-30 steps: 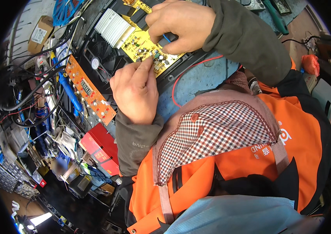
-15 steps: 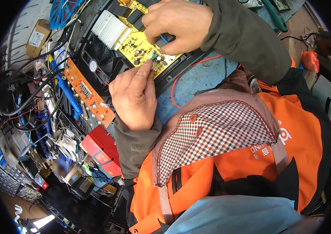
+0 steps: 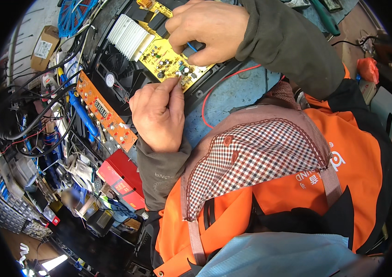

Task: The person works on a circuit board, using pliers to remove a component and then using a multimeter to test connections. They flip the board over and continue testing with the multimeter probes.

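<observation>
A yellow circuit board [image 3: 163,54] crowded with small parts lies in a black housing [image 3: 199,92] at the upper middle. My left hand [image 3: 159,113] reaches in from below, thumb and index finger pinched together at the board's near edge, beside some small capacitors. What the pinch holds, if anything, is too small to make out. Over the board's right part, my right hand [image 3: 210,32] is closed with curled fingers. A short blue wire [image 3: 192,46] shows by its fingers and a dark block sits under them; whatever it grips is hidden. A finned silver heat sink [image 3: 129,37] stands left of the hands.
A black fan [image 3: 113,69] sits in the housing. Left of it lies an orange display board [image 3: 99,108]. A red wire [image 3: 210,102] curves across the blue work surface [image 3: 240,94]. Tangled cables, a blue-handled tool [image 3: 83,115] and a red box [image 3: 121,179] crowd the left.
My left fingertips have shifted slightly toward me along the board, uncovering a bit more of the small parts. The right hand has barely moved.
</observation>
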